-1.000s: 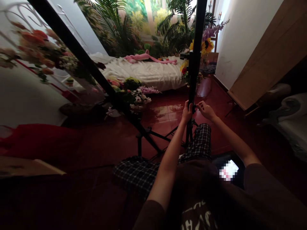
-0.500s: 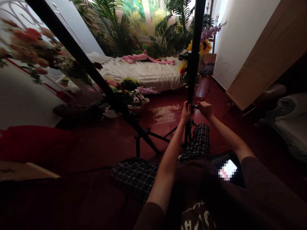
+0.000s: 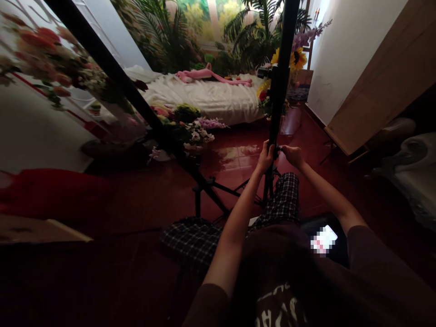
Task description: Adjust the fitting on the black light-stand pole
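Note:
A black upright stand point(image 3: 280, 86) rises in front of me, its legs spread on the red floor. My left hand point(image 3: 265, 157) is wrapped round its pole low down. Just to the right, my right hand point(image 3: 293, 155) pinches a small dark knob point(image 3: 279, 150) that sticks out from the pole. A second black pole point(image 3: 136, 102) slants from the upper left down to the stand legs near my knees.
A bed with a white cover point(image 3: 204, 97) holds a pink plush toy point(image 3: 197, 74). Flowers point(image 3: 195, 131) stand before it. A lit phone point(image 3: 324, 239) lies at my right. A wooden panel point(image 3: 371, 81) leans at the right, near an ornate sofa point(image 3: 422, 159).
The view has shifted slightly, so the room sits a little further right. The fingers of my right hand have turned at the knob and sit closer to the pole.

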### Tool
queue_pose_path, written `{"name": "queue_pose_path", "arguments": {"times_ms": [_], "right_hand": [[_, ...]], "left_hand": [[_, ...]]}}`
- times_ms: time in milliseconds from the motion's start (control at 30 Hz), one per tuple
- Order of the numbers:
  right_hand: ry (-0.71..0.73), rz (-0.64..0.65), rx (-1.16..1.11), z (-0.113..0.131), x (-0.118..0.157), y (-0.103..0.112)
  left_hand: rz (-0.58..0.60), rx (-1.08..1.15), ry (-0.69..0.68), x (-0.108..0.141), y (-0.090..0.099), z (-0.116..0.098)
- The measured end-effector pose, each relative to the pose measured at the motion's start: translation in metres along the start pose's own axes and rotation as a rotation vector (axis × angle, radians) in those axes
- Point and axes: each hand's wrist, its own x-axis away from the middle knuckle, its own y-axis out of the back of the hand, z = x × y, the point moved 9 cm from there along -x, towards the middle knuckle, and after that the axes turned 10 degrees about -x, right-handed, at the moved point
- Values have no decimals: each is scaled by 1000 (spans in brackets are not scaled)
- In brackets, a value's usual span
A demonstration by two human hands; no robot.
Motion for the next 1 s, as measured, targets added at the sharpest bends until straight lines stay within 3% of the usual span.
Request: {"name": "queue_pose_path", "arguments": {"times_ms": [300, 367, 433, 500, 600, 667, 800, 1000], "right_hand": [[-395, 74, -468, -7, 12, -7], [-348, 0, -453, 1, 6, 9], [-198, -124, -428, 21, -7, 32], [-29, -218, -449, 45, -24, 48], [138, -284, -517, 76, -57, 54], [138, -294, -584, 87, -81, 51], [-17, -320, -692, 89, -113, 46], [-25, -362, -674, 100, -101, 59]], "left_hand": [[140, -32, -5, -10, 5, -3], [204, -80, -19, -15, 14, -7], [235, -154, -35, -19, 31, -11], [220, -206, -29, -20, 53, -15], [154, -193, 7, -15, 88, -17], [106, -177, 13, -6, 105, -17], [40, -171, 5, 16, 128, -14], [-11, -150, 24, 45, 166, -16]]}}
